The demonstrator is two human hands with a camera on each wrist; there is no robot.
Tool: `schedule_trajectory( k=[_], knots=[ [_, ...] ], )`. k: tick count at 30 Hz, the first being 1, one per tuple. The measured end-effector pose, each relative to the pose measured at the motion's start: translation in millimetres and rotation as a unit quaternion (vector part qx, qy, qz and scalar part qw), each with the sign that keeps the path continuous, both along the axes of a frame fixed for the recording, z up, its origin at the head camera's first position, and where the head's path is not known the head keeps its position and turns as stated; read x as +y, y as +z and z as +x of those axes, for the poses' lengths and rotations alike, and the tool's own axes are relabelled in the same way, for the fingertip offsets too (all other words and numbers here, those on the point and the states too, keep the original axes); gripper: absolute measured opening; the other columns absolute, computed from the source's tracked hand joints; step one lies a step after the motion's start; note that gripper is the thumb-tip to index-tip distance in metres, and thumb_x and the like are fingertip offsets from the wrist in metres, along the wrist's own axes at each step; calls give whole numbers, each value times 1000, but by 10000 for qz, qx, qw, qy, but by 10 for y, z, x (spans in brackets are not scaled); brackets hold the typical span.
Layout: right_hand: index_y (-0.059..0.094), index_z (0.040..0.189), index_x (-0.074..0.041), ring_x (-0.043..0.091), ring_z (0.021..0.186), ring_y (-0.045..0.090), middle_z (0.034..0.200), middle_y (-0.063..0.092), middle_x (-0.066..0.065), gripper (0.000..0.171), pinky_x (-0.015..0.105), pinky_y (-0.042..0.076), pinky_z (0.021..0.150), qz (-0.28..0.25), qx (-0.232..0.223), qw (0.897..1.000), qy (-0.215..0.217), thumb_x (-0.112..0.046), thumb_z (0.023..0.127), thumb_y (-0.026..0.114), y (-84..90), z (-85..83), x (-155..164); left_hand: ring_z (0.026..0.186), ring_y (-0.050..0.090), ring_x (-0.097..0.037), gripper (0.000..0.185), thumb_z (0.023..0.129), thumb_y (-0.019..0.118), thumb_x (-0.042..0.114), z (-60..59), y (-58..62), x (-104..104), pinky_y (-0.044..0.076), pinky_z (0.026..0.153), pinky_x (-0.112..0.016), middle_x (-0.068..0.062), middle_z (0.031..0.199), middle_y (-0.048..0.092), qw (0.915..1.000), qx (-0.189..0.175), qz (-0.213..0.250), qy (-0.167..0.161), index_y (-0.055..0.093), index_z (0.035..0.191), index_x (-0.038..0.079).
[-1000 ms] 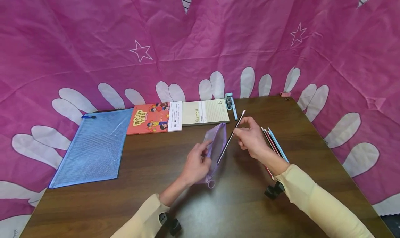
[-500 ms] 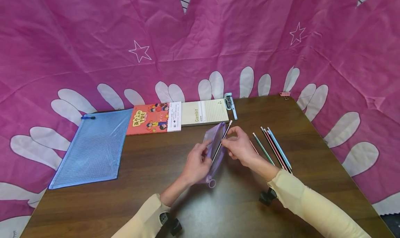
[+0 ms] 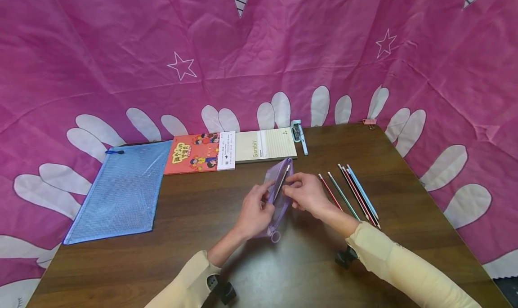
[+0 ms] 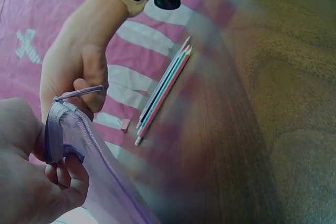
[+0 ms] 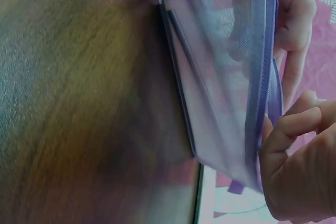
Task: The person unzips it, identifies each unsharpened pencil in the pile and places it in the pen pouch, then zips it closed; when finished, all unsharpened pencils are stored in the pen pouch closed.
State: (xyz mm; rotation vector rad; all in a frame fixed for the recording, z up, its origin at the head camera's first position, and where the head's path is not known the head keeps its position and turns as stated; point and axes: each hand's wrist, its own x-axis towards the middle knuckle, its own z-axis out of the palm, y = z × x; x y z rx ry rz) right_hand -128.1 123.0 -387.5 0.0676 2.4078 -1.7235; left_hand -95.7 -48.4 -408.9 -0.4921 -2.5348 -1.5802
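A purple mesh zip pencil case [image 3: 273, 173] stands up with its mouth spread, over the middle of the table. My left hand [image 3: 255, 213] grips its left edge. In the mouth leans a black-and-silver pencil [image 3: 285, 175], mostly inside; its lower length shows through the mesh in the right wrist view. My right hand [image 3: 309, 193] pinches the pencil close to its top end, fingertips right at the case's zipped edge [image 5: 268, 51]. Right of that hand lie several pencils, among them a red pencil [image 3: 329, 191], a green pencil [image 3: 343, 195] and a light blue pencil [image 3: 362, 189].
On the left lies a blue mesh zip folder [image 3: 121, 191]. Along the back stand a red book [image 3: 194, 153], a cream notepad [image 3: 279, 144], a small teal stapler-like item [image 3: 296, 130] and a light blue pen [image 3: 303, 140]. A pink binder clip [image 3: 369, 122] holds the cloth at the far edge.
My right hand has moved left and slid the black pencil down into the pencil case, so only its top end shows at the mouth. The left hand has stayed put.
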Motion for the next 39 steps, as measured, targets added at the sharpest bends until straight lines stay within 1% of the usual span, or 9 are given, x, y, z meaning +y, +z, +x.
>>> schedule_trajectory(
  k=[5,9,14,18,21,25,29,35,39],
  knots=[
    [66,111,8,13,48,52,82,71,12,26,22,42,43,32,278,9995,110,-5,89,67,38,-8,78,78,53,-18,65,71,52,-11,2,-6,-23,52,70,-27,-5,90,51,10000,12,48,29,58,135,-4],
    [65,114,7,15,50,53,85,70,13,26,22,41,44,33,306,9995,104,-6,92,63,84,-32,247,76,52,-16,64,70,52,-12,-1,-11,-39,53,70,-27,-6,89,51,9999,90,82,25,59,134,-4],
    [62,116,6,20,56,56,92,69,18,25,23,41,45,361,215,9990,162,-7,95,60,118,-113,607,76,51,-14,64,71,52,-12,-1,-16,-44,52,70,-27,-5,89,51,9999,122,63,-1,59,134,-4],
    [61,116,8,20,58,57,96,68,23,25,24,42,46,623,220,9975,264,-7,96,59,132,-175,943,76,52,-16,64,71,52,-11,-6,-11,-41,52,71,-27,-6,89,51,9999,72,85,-20,59,134,-3],
    [60,115,11,16,58,57,93,68,22,27,25,43,46,857,237,9956,294,-8,96,59,118,-207,1158,77,54,-20,65,71,52,-11,-7,-12,-40,53,71,-28,-6,89,51,9999,30,109,-34,59,135,-3],
    [62,111,10,16,57,59,89,68,19,25,26,45,45,1289,238,9909,300,-8,94,60,58,-253,1378,75,56,-22,65,70,52,-11,-5,-29,-40,53,70,-27,-6,89,51,9999,31,132,-65,59,134,-3],
    [62,109,10,16,57,61,83,69,14,24,26,44,44,1539,70,9875,341,-8,92,60,2,-285,1546,74,55,-20,65,70,52,-12,-2,-36,-38,53,69,-27,-7,88,50,9998,76,157,-106,59,134,-3],
    [62,107,9,17,59,65,79,68,9,25,30,44,43,2104,-24,9758,589,-8,90,62,-62,-310,1716,73,52,-12,64,70,53,-13,-1,-45,-33,53,68,-27,-5,88,50,9998,92,126,-107,59,133,-3],
    [63,107,9,18,57,66,75,69,7,25,32,45,44,2403,-98,9686,629,-9,90,64,-81,-319,1776,73,52,-11,65,70,53,-12,-2,-39,-32,53,69,-27,-5,88,50,9999,71,101,-118,59,134,-2]
  ],
)
